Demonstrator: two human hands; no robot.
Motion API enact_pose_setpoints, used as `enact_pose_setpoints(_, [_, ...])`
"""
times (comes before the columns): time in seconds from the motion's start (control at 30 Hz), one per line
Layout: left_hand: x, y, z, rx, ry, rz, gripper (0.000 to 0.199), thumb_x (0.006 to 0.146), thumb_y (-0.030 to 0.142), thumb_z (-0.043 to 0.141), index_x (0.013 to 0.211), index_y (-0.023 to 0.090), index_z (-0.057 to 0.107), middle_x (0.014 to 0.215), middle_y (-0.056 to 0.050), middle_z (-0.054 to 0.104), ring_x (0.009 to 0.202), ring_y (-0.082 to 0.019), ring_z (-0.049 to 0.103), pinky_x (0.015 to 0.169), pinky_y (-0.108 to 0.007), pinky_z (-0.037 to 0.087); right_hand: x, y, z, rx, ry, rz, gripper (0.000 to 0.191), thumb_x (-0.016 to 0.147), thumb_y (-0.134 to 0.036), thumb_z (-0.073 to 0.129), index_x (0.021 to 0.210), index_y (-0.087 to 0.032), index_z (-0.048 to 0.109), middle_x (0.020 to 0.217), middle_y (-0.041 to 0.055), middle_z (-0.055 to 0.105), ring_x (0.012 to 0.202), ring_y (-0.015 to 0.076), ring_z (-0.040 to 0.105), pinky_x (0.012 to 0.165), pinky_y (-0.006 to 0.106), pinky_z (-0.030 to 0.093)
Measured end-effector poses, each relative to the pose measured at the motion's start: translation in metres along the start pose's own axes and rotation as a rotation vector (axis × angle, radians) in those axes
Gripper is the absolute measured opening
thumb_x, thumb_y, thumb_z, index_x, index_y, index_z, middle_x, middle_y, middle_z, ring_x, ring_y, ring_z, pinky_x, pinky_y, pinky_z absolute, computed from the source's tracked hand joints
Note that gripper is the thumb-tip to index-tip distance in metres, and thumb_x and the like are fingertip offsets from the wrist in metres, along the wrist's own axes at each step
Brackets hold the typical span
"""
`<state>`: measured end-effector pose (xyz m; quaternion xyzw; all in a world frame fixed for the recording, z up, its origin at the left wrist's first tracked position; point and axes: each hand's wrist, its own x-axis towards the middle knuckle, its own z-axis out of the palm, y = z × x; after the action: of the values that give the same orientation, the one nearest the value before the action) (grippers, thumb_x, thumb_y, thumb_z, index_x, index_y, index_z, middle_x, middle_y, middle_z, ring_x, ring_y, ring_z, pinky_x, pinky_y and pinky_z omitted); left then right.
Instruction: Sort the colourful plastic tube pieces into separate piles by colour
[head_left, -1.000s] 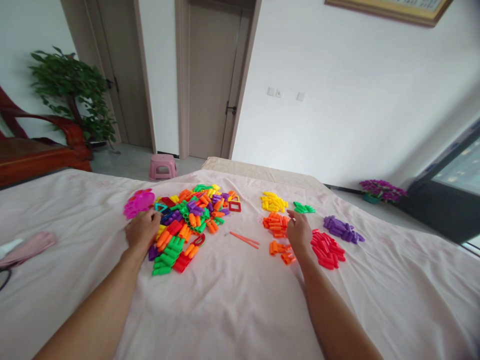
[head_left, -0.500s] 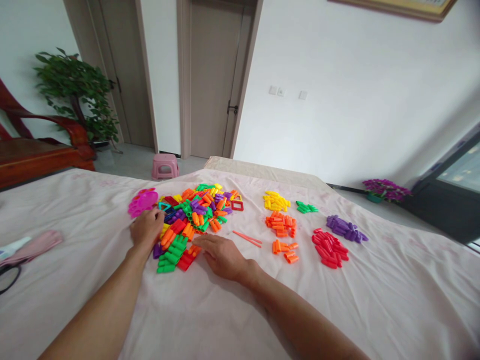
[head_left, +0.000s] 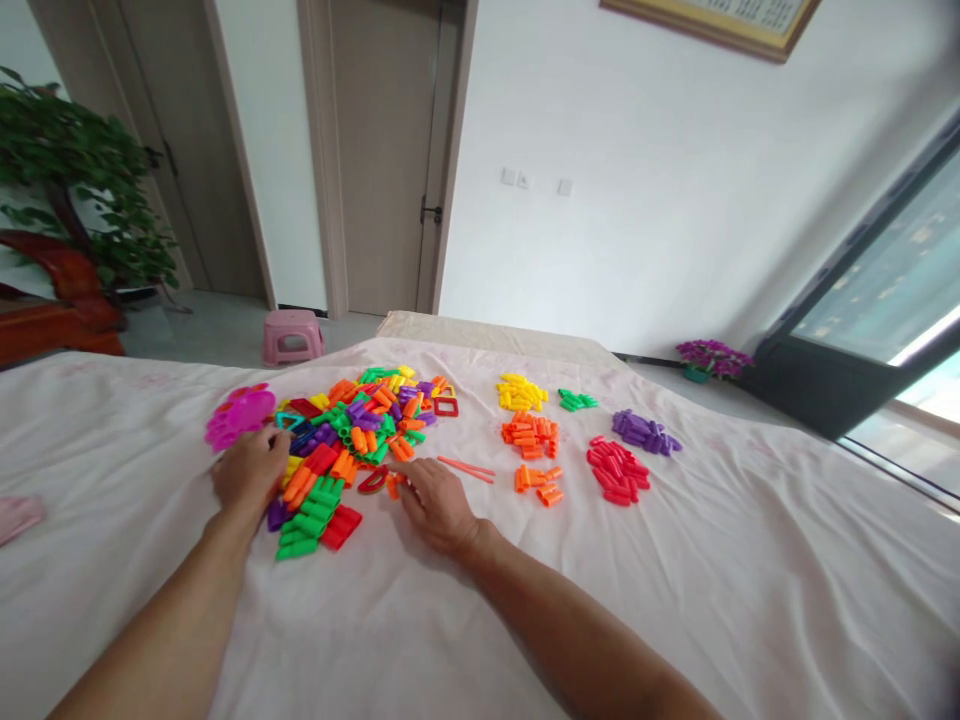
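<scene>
A mixed pile of colourful plastic pieces lies on the pale cloth. My left hand rests at the pile's left edge, fingers curled, beside a magenta plate-like piece; what its fingertips hold, if anything, is hidden. At the pile's right edge my right hand has its fingers closed around an orange piece. A red D-shaped frame lies just left of those fingers. Green pieces and a red block sit at the near side of the pile.
Sorted groups lie to the right: yellow, green, orange, red and purple. Thin orange-red sticks lie between pile and groups. A pink cloth is at the far left.
The view has turned to the right. My right hand has drawn an orange piece away from the pile's edge, and the red D-shaped frame now shows beside it. My left hand stays at the left edge.
</scene>
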<state>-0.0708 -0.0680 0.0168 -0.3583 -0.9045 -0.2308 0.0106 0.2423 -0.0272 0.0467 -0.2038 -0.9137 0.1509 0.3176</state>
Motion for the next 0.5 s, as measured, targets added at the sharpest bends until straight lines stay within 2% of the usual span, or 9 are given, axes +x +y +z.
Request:
enact_pose_setpoints(0.13, [0.002, -0.001, 0.001, 0.005, 0.0, -0.001, 0.053, 0.094, 0.051, 0.031, 0.115, 0.023, 0.07, 0.119, -0.013, 0.068, 0.106, -0.033, 0.062, 0.084, -0.042, 0.046, -0.015, 0.021, -0.035, -0.021, 0.134, 0.119, 0.026, 0.099, -0.023, 0.044, 0.114, -0.021, 0.065, 0.098, 0.0059, 0.072, 0.087, 0.0194, 0.061, 0.083, 0.032, 0.046])
enact_pose_setpoints(0.33, [0.002, -0.001, 0.001, 0.003, 0.006, -0.007, 0.053, 0.094, 0.051, 0.031, 0.116, 0.023, 0.071, 0.119, -0.014, 0.068, 0.105, -0.034, 0.062, 0.083, -0.043, 0.046, -0.063, 0.062, -0.093, -0.239, 0.208, 0.323, 0.024, 0.096, -0.022, 0.047, 0.101, -0.022, 0.07, 0.095, 0.0043, 0.072, 0.092, 0.0213, 0.059, 0.087, 0.034, 0.042])
enact_pose_setpoints(0.4, [0.001, -0.002, 0.0, -0.006, 0.001, -0.002, 0.052, 0.094, 0.05, 0.031, 0.114, 0.023, 0.072, 0.116, -0.015, 0.069, 0.102, -0.034, 0.062, 0.082, -0.043, 0.046, -0.078, 0.073, -0.102, -0.332, 0.198, 0.414, 0.024, 0.095, -0.022, 0.047, 0.098, -0.023, 0.071, 0.098, 0.0046, 0.071, 0.095, 0.0218, 0.058, 0.089, 0.035, 0.04])
enact_pose_setpoints(0.5, [-0.002, -0.003, 0.0, -0.054, 0.018, 0.026, 0.049, 0.094, 0.047, 0.034, 0.11, 0.023, 0.074, 0.114, -0.015, 0.069, 0.102, -0.033, 0.062, 0.082, -0.043, 0.045, -0.091, 0.082, -0.104, -0.424, 0.167, 0.527, 0.026, 0.097, -0.027, 0.046, 0.101, -0.024, 0.071, 0.107, 0.0056, 0.069, 0.104, 0.0224, 0.056, 0.092, 0.035, 0.038])
